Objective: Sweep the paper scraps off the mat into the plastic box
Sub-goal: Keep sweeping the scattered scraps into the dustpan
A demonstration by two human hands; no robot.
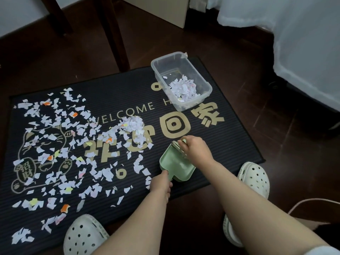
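A dark doormat [220, 148] with gold lettering lies on the floor. Paper scraps [55, 144] cover its left half, with a heap [131, 125] near the middle. A clear plastic box [200, 80] stands on the mat's far right corner and holds a pile of scraps [184, 88]. My left hand [161, 183] grips the handle of a green dustpan [174, 164] lying on the mat. My right hand [195, 148] holds a small brush [177, 144] at the pan's far edge; most of the brush is hidden by the hand.
Dark wooden chair legs [117, 34] stand behind the mat. A white bed cover [303, 43] hangs at the right. White clogs [254, 175] sit at the mat's near edge on the dark wood floor [276, 107]. A cardboard panel [160, 10] leans at the back.
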